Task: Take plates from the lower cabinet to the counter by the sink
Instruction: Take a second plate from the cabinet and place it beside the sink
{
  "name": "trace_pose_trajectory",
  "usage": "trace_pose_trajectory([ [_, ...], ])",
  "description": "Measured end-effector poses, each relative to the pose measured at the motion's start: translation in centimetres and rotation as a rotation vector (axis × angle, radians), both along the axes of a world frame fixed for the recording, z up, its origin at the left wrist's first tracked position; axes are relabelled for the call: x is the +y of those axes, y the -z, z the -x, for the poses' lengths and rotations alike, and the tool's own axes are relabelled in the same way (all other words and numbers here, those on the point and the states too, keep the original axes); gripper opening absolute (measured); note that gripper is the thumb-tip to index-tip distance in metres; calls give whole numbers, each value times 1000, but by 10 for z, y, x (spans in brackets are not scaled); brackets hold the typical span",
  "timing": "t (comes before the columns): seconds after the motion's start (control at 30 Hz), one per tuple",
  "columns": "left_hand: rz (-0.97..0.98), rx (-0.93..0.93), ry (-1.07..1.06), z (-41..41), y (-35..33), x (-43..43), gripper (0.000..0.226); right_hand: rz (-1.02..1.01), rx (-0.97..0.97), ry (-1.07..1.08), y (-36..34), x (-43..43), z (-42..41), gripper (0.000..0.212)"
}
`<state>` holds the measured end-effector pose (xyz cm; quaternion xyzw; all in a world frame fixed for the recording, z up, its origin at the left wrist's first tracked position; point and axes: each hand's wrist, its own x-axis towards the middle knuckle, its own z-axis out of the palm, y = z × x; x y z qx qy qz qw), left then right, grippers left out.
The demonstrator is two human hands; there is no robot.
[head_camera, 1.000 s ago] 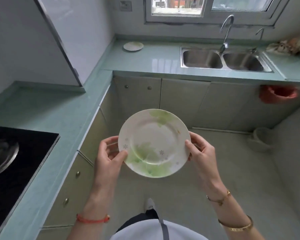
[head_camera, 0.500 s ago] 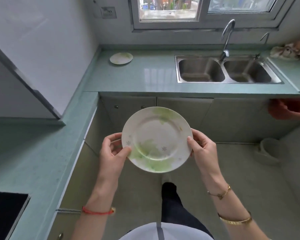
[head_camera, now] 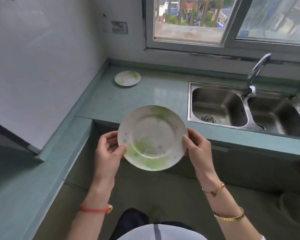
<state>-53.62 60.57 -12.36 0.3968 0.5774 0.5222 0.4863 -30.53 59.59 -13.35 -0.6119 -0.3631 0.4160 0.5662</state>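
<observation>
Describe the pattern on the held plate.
White plate with green leafy patches and small grey flowers; head view.

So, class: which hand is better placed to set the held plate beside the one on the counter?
Probably the left hand: it grips the held plate on the side nearer the counter plate.

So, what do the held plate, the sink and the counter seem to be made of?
The held plate: probably glazed ceramic, glossy white with a printed green pattern. The sink: stainless steel, brushed grey, reflective. The counter: polished stone or composite, unclear which; smooth green, shows a pale reflection.
</observation>
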Motion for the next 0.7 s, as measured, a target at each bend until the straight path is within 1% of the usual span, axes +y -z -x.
trace_pose_trajectory([
  [0.13, 23, -1, -38, -8, 4, 52, 41, 32, -20, -23, 5, 59, -10, 27],
  [0.33, 48, 5, -48, -13, 17, 155, 41, 45, -64, -18, 18, 158, -13, 28],
  [0.7, 100, 57, 126, -15, 41, 352, 43, 93, -136, 134, 41, 326, -12, 25],
])
